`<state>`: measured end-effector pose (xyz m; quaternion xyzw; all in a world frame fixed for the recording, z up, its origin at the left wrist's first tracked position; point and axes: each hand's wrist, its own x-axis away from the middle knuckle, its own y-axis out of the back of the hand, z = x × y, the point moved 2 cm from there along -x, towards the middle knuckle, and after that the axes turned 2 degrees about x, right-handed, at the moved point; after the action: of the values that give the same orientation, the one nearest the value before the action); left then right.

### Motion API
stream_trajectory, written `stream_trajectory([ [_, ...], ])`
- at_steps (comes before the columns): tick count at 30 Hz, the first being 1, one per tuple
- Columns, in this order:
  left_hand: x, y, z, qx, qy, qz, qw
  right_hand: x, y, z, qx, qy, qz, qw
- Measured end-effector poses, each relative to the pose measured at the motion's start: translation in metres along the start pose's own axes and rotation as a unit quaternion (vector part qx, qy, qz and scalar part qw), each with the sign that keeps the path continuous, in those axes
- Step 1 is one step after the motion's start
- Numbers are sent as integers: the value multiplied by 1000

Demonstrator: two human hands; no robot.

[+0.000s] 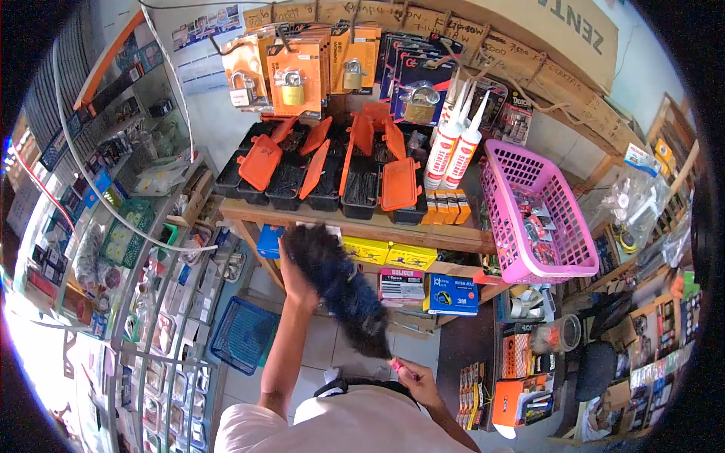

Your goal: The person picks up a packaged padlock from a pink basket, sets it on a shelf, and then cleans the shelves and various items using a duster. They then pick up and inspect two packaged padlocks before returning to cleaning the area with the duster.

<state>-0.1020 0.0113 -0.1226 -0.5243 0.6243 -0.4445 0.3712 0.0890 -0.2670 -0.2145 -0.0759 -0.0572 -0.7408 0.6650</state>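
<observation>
A dark, fluffy duster [343, 291] slants across the middle of the view, below the wooden shelf edge. My right hand [417, 381] is closed around its pink handle at the lower end. Behind the upper end of the duster is my left hand [296, 283], raised beside the fluff; its fingers are mostly hidden. Just above, black bins [361, 198] with orange lids [400, 183] stand on the wooden shelf [362, 228]; several lids are raised.
White sealant tubes [455, 155] and a pink basket [555, 219] stand at the shelf's right. Padlock packs [296, 79] hang above. Yellow boxes [389, 253] and a blue box [451, 294] sit below. A glass case [151, 302] is on the left, with a blue basket [243, 334] beside it.
</observation>
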Motion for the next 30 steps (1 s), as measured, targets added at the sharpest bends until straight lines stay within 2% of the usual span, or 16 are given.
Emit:
stream_trajectory([
  [1,7,-2,-2,-5,72,152,986,2,1,8,34,40,-17,998],
  [2,8,-5,0,-7,76,160,984,2,1,14,66,80,-36,994],
  [4,19,-33,-3,-42,62,-66,995,0,9,3,70,184,-102,975],
  [5,2,19,-1,19,124,105,986,4,24,-7,10,149,-125,981],
  [6,8,6,1,-15,116,15,993,6,32,-7,-50,114,-146,981],
  [7,5,16,2,-13,128,40,991,3,35,-6,-54,120,-155,979],
  [9,5,34,7,-13,146,70,987,-7,46,18,-113,96,-289,946],
  [11,7,41,10,-8,150,43,988,-19,68,40,-78,61,-313,945],
  [14,4,49,19,-47,166,39,984,-42,105,62,-105,5,-254,961],
  [17,5,35,33,-62,199,47,977,-71,120,121,-62,60,-195,977],
  [21,12,12,50,-126,232,98,959,-131,156,101,-137,36,-188,972],
  [24,15,-4,56,-123,236,56,962,-152,166,94,-34,74,-185,979],
  [26,21,-15,53,-158,227,103,955,-146,161,98,121,128,-276,945],
  [27,22,-19,51,-162,217,128,954,-142,163,94,385,254,-348,816],
  [28,23,-25,48,-161,208,128,956,-116,141,116,416,210,-330,821],
  [30,29,-46,42,-196,209,128,950,-75,97,162,523,216,-300,768],
])
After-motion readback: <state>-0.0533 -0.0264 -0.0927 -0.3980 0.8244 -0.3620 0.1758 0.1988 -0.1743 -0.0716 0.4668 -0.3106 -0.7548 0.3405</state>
